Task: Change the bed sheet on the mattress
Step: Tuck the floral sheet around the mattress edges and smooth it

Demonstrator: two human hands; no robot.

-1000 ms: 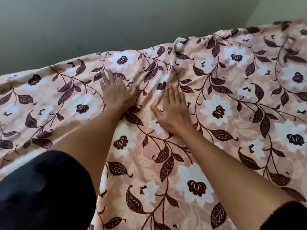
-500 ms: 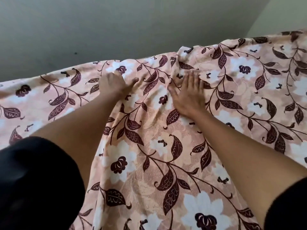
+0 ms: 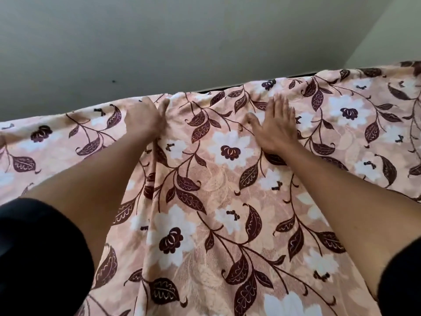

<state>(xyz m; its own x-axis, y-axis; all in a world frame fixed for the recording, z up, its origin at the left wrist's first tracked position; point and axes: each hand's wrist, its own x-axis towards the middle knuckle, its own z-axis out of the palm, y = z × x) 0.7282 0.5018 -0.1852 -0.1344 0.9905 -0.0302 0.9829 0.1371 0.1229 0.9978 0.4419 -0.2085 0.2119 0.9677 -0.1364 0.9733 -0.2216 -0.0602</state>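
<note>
A peach bed sheet [image 3: 227, 192] printed with white flowers and dark maroon leaves covers the mattress across the whole lower view. My left hand [image 3: 145, 118] is at the sheet's far edge by the wall. Its fingers curl down over that edge out of sight, the thumb lies beside a fold, and a taut crease runs back from it toward me. My right hand [image 3: 275, 125] lies flat on the sheet just short of the far edge, fingers straight and pointing at the wall.
A plain grey-green wall [image 3: 182, 42] rises right behind the bed. A narrow dark gap [image 3: 227, 88] shows between the sheet's edge and the wall. A lighter wall [image 3: 391, 30] meets it in a corner at the upper right. Black sleeves frame both lower corners.
Both hands slid forward over the sheet to its far edge. The left hand went from flat to curled over the edge; the right stayed flat.
</note>
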